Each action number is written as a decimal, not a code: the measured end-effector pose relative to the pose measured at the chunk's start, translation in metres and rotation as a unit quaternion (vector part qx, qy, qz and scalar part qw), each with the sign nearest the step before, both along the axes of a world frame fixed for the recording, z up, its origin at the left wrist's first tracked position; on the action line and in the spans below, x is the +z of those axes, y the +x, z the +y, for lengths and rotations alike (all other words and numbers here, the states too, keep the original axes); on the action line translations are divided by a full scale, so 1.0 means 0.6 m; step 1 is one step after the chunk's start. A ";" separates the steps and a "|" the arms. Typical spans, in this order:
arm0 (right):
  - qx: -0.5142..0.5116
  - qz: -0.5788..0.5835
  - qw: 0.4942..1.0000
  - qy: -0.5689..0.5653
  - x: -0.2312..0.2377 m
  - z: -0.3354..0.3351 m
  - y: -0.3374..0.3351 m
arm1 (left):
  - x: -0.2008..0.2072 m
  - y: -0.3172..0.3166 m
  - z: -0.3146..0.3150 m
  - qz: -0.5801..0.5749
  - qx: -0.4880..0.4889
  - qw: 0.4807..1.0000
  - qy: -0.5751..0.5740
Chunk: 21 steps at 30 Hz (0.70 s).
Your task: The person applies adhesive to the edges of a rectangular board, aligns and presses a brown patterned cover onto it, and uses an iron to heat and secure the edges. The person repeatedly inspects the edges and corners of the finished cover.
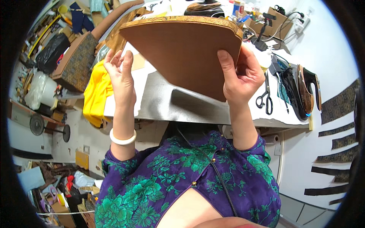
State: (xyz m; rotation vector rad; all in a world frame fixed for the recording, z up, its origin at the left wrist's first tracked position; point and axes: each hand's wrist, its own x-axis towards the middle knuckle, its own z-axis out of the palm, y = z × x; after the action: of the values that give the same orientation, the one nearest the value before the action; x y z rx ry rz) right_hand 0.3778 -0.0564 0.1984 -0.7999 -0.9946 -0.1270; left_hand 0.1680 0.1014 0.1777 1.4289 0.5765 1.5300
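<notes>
A brown flat panel (186, 53) with a gold patterned edge is held up above the table, its plain face turned toward me. My right hand (243, 74) grips it at the right side, thumb on the plain face and fingers behind. Off the panel's left side, my left hand (121, 72) is raised with its fingers apart and nothing in it. A white bangle (122, 141) circles my left wrist. Below the panel lies a grey metal sheet or tabletop (156, 102). Black-handled scissors (265, 99) lie to the right of my right hand.
A yellow cloth (97, 95) hangs over the table's left edge. Two irons or similar dark-handled tools (304, 91) stand at the right, near a wall hung with dark fabric strips (340, 104). A patterned box (76, 62) and cluttered shelves fill the left.
</notes>
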 end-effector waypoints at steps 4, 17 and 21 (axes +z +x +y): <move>0.115 0.068 0.991 -0.023 0.021 -0.015 -0.012 | -0.018 0.010 0.041 -0.017 -0.148 0.988 0.045; 0.171 0.002 0.983 -0.074 0.048 -0.018 0.019 | -0.042 -0.005 -0.035 -0.048 -0.162 0.984 -0.054; 0.178 0.020 0.980 -0.082 0.039 -0.020 0.015 | -0.053 -0.012 -0.033 -0.056 -0.179 0.980 -0.063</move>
State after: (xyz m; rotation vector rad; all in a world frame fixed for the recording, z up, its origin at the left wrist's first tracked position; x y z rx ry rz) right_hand 0.3866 -0.0681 0.2219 -0.7580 -1.1044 0.2827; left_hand 0.1606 0.0815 0.1459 1.2621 0.3213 1.2546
